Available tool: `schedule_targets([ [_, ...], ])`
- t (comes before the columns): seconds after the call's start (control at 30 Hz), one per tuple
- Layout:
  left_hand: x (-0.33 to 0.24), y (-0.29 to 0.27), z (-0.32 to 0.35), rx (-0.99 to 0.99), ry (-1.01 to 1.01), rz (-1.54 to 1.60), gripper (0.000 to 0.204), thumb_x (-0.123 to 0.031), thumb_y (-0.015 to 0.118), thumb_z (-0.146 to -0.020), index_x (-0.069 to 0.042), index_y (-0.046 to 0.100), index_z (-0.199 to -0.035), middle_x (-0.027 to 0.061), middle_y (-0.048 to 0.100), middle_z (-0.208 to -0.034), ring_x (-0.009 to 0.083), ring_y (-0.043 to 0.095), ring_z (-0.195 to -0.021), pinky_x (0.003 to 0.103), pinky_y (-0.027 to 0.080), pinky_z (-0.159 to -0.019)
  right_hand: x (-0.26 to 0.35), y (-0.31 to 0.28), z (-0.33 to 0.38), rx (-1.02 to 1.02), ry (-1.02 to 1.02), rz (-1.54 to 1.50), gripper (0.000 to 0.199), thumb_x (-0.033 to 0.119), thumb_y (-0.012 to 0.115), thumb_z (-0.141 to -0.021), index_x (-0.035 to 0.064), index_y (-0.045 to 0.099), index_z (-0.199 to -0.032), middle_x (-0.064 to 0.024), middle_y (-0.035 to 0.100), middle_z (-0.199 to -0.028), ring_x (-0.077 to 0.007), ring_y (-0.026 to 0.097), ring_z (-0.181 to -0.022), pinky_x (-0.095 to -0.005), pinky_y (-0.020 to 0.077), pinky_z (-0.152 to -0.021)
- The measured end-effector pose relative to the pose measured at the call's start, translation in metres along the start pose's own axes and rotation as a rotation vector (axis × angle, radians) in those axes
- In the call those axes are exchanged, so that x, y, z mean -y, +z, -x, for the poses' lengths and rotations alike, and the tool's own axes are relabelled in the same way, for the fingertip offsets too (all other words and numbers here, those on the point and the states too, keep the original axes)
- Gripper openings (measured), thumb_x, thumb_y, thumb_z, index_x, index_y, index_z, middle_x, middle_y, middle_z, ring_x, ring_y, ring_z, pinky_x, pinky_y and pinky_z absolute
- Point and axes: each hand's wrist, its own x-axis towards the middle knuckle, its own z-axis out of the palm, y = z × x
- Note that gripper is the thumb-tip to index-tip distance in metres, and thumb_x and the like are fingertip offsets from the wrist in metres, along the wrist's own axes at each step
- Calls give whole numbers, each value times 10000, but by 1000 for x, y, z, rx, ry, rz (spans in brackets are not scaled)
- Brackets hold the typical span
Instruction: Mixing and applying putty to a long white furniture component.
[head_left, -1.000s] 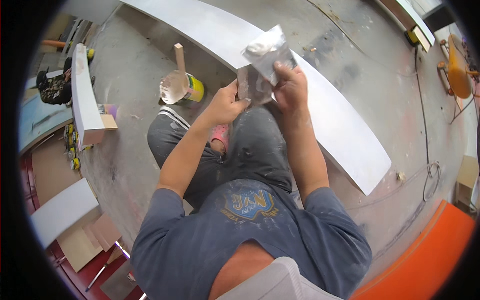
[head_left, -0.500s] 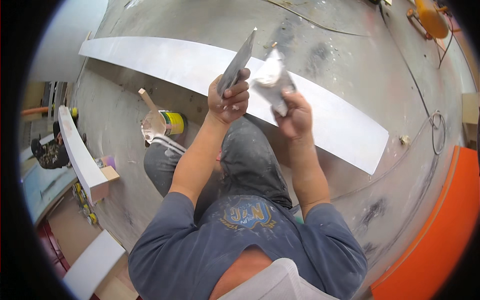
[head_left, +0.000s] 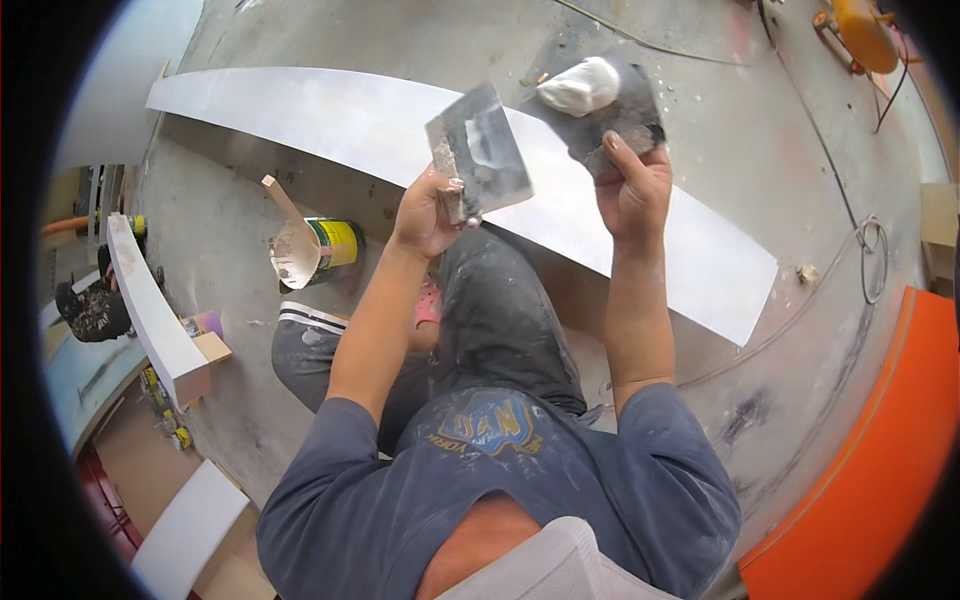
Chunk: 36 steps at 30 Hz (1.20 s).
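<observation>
My left hand (head_left: 427,213) is closed round the lower left corner of a grey putty scraper (head_left: 500,170), its flat face turned up with a thin white smear on it. My right hand (head_left: 637,192), thumb on top, grips a darker, wider putty knife (head_left: 635,110). On that blade sits a thick lump of white putty (head_left: 580,87). Both tools are held apart from each other above a long, curved white panel (head_left: 330,112), which lies across the floor in front of my knees.
Left of my leg stands a tin (head_left: 338,243) with a yellow label, beside a putty-coated scoop (head_left: 295,250) with a wooden handle. More white curved pieces (head_left: 155,305) lie at the left. An orange panel (head_left: 870,450) is at the right. A cable (head_left: 830,160) runs over the floor.
My hands have moved apart, the right one outward and up. Both blades have turned from nearly edge-on to show their flat faces, and the putty lump is now in plain sight.
</observation>
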Motion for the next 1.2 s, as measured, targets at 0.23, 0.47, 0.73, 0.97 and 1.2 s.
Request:
schedule_targets([
  [0.23,0,71,-5,-31,211,-62,495,-2,433,-745,-7,332,-1229,114,524,-1048,188,590,-838,311,529,-618,17,5,20,254,-339,571,341,-144,506,-765,-47,528,-1091,-148,592,-1046,-227,582,-973,-314,455,-870],
  [0.47,12,82,-13,102,266,-92,477,8,447,-754,9,329,-1216,151,508,-1116,237,552,-990,318,490,-792,50,29,32,472,-652,1354,505,-172,453,-661,34,561,-1110,-156,577,-1108,-276,558,-1037,-308,460,-867],
  [0.73,43,109,-24,181,18,-167,500,-2,420,-749,13,302,-1235,157,532,-1041,217,602,-787,299,517,-531,70,-12,60,195,-746,1489,503,-124,508,-661,79,573,-1117,-158,565,-1109,-272,532,-1066,-350,443,-917],
  [0.97,40,115,-29,489,-157,-85,535,29,428,-717,1,293,-1234,165,536,-986,242,598,-757,360,524,-528,47,-88,100,-315,-303,1287,362,-88,496,-740,-6,573,-1084,-154,610,-1039,-212,600,-932,-282,460,-839],
  [1.2,46,98,-69,345,-261,-297,503,-73,451,-732,-44,342,-1223,91,546,-898,182,574,-649,321,498,-499,140,-105,154,-867,-502,1236,283,-15,623,-736,-58,590,-1014,-107,623,-958,-174,599,-836,-277,470,-775],
])
